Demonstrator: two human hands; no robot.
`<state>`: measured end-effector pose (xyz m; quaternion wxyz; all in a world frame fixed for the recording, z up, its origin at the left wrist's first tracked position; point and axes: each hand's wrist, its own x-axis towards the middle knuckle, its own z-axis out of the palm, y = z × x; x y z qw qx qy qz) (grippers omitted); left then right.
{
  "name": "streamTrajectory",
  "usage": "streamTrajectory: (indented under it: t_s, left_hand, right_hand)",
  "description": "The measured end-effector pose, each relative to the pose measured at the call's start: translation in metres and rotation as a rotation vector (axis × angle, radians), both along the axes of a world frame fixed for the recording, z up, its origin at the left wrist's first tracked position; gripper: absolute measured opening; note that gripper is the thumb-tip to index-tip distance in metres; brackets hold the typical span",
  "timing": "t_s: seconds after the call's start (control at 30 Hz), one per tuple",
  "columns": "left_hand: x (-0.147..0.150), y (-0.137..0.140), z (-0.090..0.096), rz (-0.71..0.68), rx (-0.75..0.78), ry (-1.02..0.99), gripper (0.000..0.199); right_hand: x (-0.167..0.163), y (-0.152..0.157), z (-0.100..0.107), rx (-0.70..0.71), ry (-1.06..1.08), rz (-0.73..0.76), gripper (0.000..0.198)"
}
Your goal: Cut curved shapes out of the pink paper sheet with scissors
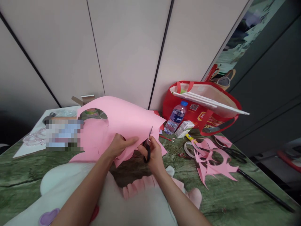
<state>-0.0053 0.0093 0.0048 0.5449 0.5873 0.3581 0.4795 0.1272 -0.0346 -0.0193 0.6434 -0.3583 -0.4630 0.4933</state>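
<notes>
Okay, your right hand [154,156] grips the black-handled metal scissors [148,151] while your left hand [118,145] pinches the large curved pink paper sheet [128,117], centre of the frame. Hold it taut near the blades [150,132], snip short, and steer by turning the sheet.

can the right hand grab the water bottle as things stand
Probably not just yet: the right hand is taken up with black-handled scissors at the pink paper. The blue-capped bottle looks close and uncovered, with a white carton beside it, so freeing the hand may be enough.
</notes>
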Motion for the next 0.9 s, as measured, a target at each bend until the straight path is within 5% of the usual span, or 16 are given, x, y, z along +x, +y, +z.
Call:
streamTrajectory:
  t_s: [0.9]
  left_hand:
    - [-0.0030,-0.0006,0.0031,0.014,-0.094,0.063,0.043]
  right_hand:
    - [0.0004,0.0020,-0.0051,-0.064,0.043,0.006,0.035]
